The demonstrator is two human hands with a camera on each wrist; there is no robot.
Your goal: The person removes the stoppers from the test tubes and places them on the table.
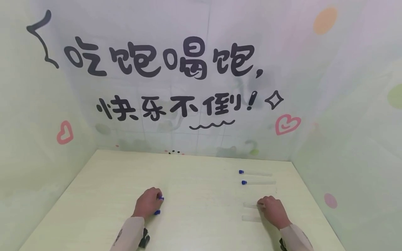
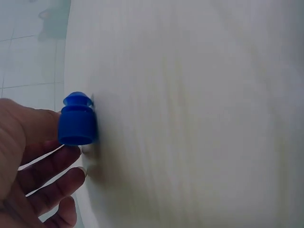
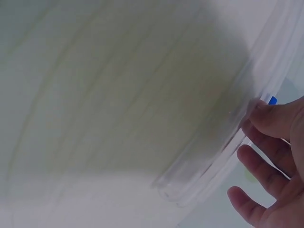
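Observation:
My left hand (image 1: pixel 148 203) has its thumb and index finger at a blue tube cap (image 1: pixel 161 198) on the left side of the table, seemingly pinching it. A second blue cap (image 1: pixel 157 212) lies just below that hand. In the left wrist view one blue cap (image 2: pixel 76 126) covers the thumb and index fingertips, so their contact is hidden. My right hand (image 1: pixel 274 211) pinches a clear test tube (image 1: pixel 249 205) between thumb and index finger, the other fingers spread apart. Nearer me, another clear tube (image 1: pixel 250 218) lies roughly parallel, partly hidden by the hand.
Beyond the right hand, two clear tubes with blue caps, a far one (image 1: pixel 257 173) and a nearer one (image 1: pixel 260 182), lie side by side. The pale wooden table (image 1: pixel 194 195) is enclosed by a printed back curtain (image 1: pixel 176 139) and side curtains.

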